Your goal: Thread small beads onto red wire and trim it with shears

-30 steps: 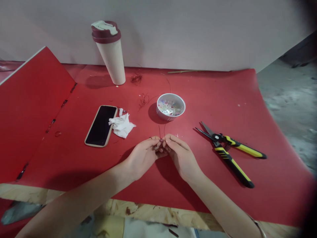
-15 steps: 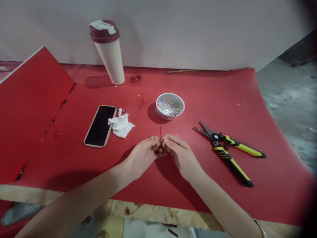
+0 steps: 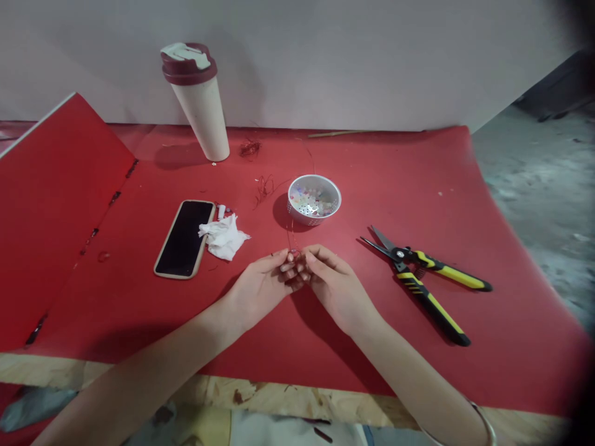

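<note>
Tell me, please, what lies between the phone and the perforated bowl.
In the head view, a crumpled white tissue, partly over the phone, and small bits lie there; nearer the bowl, red surface shows, with tangled red strands farther back.

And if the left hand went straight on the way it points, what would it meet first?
Probably the right hand, whose fingers lie just beyond the left hand's fingertips; whether they already touch is unclear.

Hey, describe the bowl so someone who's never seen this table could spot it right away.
Start with the red tabletop and find the left hand and right hand close together near its middle. Just beyond them stands the bowl. Pale, round and hole-dotted, it holds small pastel pieces, unlike the tall, lidded cup farther back on the left.
</note>
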Demonstrator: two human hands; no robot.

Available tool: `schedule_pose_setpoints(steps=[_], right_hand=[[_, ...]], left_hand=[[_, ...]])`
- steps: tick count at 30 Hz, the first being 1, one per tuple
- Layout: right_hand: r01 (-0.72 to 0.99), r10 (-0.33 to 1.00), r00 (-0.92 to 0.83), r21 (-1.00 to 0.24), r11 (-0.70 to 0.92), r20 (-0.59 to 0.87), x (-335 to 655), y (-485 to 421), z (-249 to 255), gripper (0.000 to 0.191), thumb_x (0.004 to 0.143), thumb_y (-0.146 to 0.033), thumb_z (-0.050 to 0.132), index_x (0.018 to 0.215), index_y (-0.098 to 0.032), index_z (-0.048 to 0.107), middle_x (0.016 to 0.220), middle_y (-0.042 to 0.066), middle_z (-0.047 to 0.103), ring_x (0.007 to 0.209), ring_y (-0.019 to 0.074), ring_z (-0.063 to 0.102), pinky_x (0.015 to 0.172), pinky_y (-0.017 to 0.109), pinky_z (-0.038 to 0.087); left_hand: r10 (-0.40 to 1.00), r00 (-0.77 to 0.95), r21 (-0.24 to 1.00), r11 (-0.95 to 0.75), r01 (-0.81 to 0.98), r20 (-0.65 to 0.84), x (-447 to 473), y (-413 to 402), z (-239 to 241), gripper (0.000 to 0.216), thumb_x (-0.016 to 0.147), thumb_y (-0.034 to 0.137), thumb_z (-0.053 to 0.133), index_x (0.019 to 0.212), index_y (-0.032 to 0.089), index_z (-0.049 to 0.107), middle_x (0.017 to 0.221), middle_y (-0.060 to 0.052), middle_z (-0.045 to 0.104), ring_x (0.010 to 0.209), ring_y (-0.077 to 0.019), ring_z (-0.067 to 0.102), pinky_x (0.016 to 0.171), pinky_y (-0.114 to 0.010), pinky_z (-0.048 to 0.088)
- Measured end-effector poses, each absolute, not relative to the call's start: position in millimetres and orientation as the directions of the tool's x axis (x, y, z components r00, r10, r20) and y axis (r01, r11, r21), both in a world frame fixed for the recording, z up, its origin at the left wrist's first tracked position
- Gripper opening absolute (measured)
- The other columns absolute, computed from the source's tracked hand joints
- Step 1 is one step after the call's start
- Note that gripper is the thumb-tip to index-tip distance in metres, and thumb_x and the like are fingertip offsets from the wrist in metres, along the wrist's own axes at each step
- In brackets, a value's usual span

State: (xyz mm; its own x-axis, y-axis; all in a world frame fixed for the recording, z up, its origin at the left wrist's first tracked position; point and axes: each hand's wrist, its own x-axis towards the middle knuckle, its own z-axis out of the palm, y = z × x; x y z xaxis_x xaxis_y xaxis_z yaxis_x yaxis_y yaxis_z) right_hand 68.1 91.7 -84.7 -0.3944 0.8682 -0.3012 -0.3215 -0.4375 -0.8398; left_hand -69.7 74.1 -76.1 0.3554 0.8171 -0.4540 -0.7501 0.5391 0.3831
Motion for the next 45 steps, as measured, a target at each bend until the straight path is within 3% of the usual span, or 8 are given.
schedule_pose_setpoints(steps=[8,18,23,29,33,36,40,45], right_hand=[[-0.281,0.862,-0.404,-0.855,-0.435,-0.306,67.5,90.5,-84.0,0.018,0.080,-0.033,0.061,0.068,-0.019,0.058,0.067,-0.002,0.052,0.065,0.0110,0.046,0.065,0.025,0.040],[-0.255,0.845,-0.460,-0.871,-0.420,-0.272,69.1,91.3,-84.3,0.021,0.081,-0.034,0.060,0.066,-0.019,0.058,0.065,-0.001,0.050,0.067,0.0121,0.045,0.065,0.026,0.037],[-0.210,0.862,-0.446,-0.908,-0.362,-0.240,68.8,90.8,-83.7,0.020,0.081,-0.033,0.060,0.067,-0.019,0.057,0.065,-0.002,0.048,0.066,0.0121,0.043,0.065,0.027,0.035],[-0.262,0.816,-0.515,-0.859,-0.439,-0.260,70.8,94.2,-80.1,0.020,0.080,-0.031,0.061,0.065,-0.019,0.057,0.063,-0.002,0.047,0.065,0.0119,0.043,0.063,0.026,0.034],[-0.263,0.839,-0.486,-0.874,-0.409,-0.246,72.3,94.9,-78.7,0.023,0.082,-0.032,0.057,0.064,-0.018,0.056,0.065,-0.001,0.049,0.066,0.0120,0.046,0.063,0.025,0.037],[-0.192,0.889,-0.417,-0.938,-0.290,-0.190,73.7,93.5,-77.7,0.022,0.086,-0.036,0.051,0.073,-0.020,0.059,0.072,0.001,0.057,0.070,0.0135,0.053,0.067,0.027,0.043],[0.134,0.945,-0.325,-0.991,0.004,-0.040,76.3,90.7,-73.3,0.014,0.085,-0.032,0.053,0.083,-0.020,0.060,0.077,0.002,0.063,0.072,0.0151,0.059,0.067,0.027,0.047],[0.492,0.875,-0.312,-0.725,0.482,0.370,76.9,88.7,-72.2,0.011,0.084,-0.018,0.050,0.080,-0.020,0.061,0.073,0.002,0.064,0.067,0.0138,0.058,0.060,0.024,0.045]], left_hand=[[0.838,0.355,0.402,0.518,-0.755,-0.414,-68.2,72.1,-83.3,0.018,0.083,0.022,0.055,0.072,0.011,0.065,0.069,-0.003,0.058,0.068,-0.0105,0.055,0.076,-0.025,0.045],[0.876,0.344,0.475,0.475,-0.741,-0.339,-67.1,69.8,-95.1,0.016,0.077,0.022,0.064,0.065,0.013,0.059,0.064,0.000,0.053,0.070,-0.0110,0.053,0.079,-0.026,0.045],[0.881,0.334,0.466,0.463,-0.753,-0.336,-67.0,70.1,-96.4,0.016,0.078,0.022,0.063,0.064,0.014,0.059,0.063,0.001,0.052,0.066,-0.0102,0.052,0.077,-0.026,0.045],[0.883,0.347,0.488,0.465,-0.738,-0.317,-66.5,69.4,-95.5,0.016,0.076,0.023,0.065,0.064,0.014,0.059,0.064,0.001,0.052,0.069,-0.0111,0.053,0.080,-0.027,0.044],[0.886,0.362,0.480,0.462,-0.746,-0.290,-67.3,69.5,-92.3,0.014,0.076,0.021,0.064,0.064,0.014,0.059,0.068,0.000,0.053,0.071,-0.0115,0.053,0.080,-0.027,0.044],[0.873,0.355,0.450,0.479,-0.753,-0.335,-68.0,69.4,-90.9,0.014,0.075,0.020,0.064,0.064,0.014,0.058,0.073,-0.001,0.055,0.076,-0.0120,0.054,0.081,-0.028,0.044],[0.860,0.327,0.435,0.486,-0.758,-0.392,-68.0,68.7,-90.5,0.014,0.073,0.019,0.066,0.064,0.014,0.057,0.074,0.000,0.054,0.075,-0.0108,0.053,0.077,-0.026,0.044],[0.882,0.302,0.501,0.456,-0.735,-0.360,-66.3,68.1,-87.8,0.015,0.074,0.019,0.066,0.064,0.014,0.056,0.072,0.000,0.053,0.073,-0.0107,0.053,0.079,-0.027,0.044]])
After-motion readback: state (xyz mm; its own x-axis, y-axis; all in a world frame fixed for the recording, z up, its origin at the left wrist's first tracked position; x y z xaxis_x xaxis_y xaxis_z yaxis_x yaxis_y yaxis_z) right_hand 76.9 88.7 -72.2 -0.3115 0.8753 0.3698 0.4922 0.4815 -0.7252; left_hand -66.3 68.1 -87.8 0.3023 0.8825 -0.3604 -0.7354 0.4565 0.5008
